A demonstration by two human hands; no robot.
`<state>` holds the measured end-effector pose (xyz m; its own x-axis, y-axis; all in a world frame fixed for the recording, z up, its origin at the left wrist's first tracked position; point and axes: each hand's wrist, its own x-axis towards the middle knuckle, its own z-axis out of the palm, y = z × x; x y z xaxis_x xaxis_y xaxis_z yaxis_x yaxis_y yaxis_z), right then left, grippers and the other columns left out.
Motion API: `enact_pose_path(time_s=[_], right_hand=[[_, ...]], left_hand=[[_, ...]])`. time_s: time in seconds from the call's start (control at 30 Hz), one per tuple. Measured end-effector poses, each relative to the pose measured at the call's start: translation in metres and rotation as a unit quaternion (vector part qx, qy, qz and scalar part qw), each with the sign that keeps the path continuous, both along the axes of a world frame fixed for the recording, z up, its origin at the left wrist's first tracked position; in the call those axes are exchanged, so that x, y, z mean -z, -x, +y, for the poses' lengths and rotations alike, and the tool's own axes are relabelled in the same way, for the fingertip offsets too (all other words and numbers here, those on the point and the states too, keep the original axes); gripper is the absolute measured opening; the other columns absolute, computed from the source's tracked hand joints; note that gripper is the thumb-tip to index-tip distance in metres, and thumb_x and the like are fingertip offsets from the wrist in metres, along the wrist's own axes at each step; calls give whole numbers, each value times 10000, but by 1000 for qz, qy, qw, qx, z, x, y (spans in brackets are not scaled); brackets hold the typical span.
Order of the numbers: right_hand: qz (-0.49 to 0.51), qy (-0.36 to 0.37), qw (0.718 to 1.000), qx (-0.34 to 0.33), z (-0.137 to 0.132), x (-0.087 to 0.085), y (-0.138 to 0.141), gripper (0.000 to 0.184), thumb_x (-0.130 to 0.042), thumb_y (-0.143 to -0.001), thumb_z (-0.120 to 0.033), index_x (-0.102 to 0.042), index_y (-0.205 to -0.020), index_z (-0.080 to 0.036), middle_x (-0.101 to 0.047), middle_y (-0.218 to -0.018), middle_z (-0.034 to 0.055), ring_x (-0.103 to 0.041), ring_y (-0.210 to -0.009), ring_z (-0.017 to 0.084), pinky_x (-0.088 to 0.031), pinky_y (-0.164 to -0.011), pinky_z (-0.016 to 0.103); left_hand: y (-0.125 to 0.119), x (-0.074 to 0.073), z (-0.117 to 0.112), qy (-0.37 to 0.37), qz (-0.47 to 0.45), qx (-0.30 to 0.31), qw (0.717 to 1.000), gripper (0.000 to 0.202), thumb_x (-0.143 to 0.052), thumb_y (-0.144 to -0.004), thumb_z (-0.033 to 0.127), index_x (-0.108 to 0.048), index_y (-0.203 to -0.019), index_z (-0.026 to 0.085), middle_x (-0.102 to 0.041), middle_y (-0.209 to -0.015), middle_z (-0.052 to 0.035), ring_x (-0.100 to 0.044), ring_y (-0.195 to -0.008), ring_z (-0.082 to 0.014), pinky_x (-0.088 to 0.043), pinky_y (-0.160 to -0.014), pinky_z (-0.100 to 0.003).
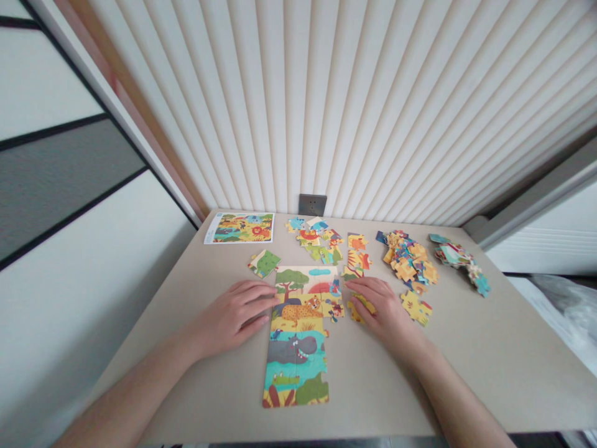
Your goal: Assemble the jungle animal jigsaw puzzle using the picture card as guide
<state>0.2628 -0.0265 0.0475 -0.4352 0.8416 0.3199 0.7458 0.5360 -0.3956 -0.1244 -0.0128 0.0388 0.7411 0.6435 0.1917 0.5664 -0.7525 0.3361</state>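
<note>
A partly joined jigsaw puzzle (298, 336) lies on the table, showing a cheetah, a hippo and a crocodile. My left hand (242, 311) rests flat along its upper left edge, fingers stretched and touching it, holding nothing. Just right of the puzzle, my right hand (377, 303) is palm down with its fingers extended, resting over loose pieces. A yellow puzzle piece (361, 311) shows partly beneath its thumb. Above those fingertips, a column of orange pieces (358, 258) runs away from me. What lies under the right palm is hidden.
A picture sheet (242, 228) lies at the back left of the table (186, 398). Near it is a green piece (265, 264). Loose pieces (317, 239) lie behind the puzzle. Two piles, orange (410, 258) and mixed (459, 258), sit right. A socket (312, 204) is on the ribbed wall.
</note>
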Motion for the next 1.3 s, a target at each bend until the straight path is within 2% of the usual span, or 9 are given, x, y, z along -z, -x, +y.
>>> enact_pose_path(time_s=[0.27,0.57,0.77,1.0,1.17,1.3], right_hand=[[-4,-20,999,-39,-7,-2,1,305,-555,-1014,-185,-693,-1272,-270,-711,-1275,89,-652,-1193,251,-507,-1047,457],[-13,-13,999,-43,-10,-7,8,271,-540,-1038,-217,-709,-1244,-261,-714,-1251,103,-651,-1187,262,-508,-1047,483],[-35,-14,998,-55,-14,-4,17,374,-521,-1037,-226,-634,-1389,-282,-655,-1352,124,-604,-1266,283,-506,-1067,517],[-94,-6,993,-74,-19,0,31,377,-569,-1033,-324,-639,-1403,-310,-606,-1418,133,-581,-1285,322,-496,-1068,555],[-121,-2,990,-75,-21,0,33,364,-533,-1052,-351,-639,-1398,-303,-587,-1440,135,-539,-1344,329,-418,-1137,593],[-129,5,988,-81,-21,3,34,418,-535,-1052,-397,-572,-1465,-344,-580,-1446,127,-510,-1372,331,-357,-1167,634]], left_hand=[[-3,3,2,3,-21,-4,1000,359,-540,-1025,219,-662,-1349,312,-650,-1367,-64,-576,-1301,-250,-477,-1127,-453],[1,4,5,8,-16,12,1000,386,-522,-1033,219,-643,-1388,306,-645,-1392,-72,-574,-1313,-248,-471,-1138,-461],[5,4,7,8,-29,26,999,433,-533,-1027,218,-613,-1436,337,-656,-1407,-53,-586,-1324,-237,-471,-1150,-449],[6,5,7,12,-16,22,1000,439,-539,-1028,222,-600,-1449,330,-638,-1439,-48,-563,-1354,-243,-457,-1163,-460],[6,5,6,18,-9,19,1000,435,-535,-1029,219,-600,-1445,327,-627,-1452,-43,-549,-1367,-240,-445,-1172,-459],[6,5,6,16,-11,18,1000,424,-539,-1027,224,-609,-1435,318,-629,-1447,-50,-554,-1360,-245,-449,-1169,-462]])
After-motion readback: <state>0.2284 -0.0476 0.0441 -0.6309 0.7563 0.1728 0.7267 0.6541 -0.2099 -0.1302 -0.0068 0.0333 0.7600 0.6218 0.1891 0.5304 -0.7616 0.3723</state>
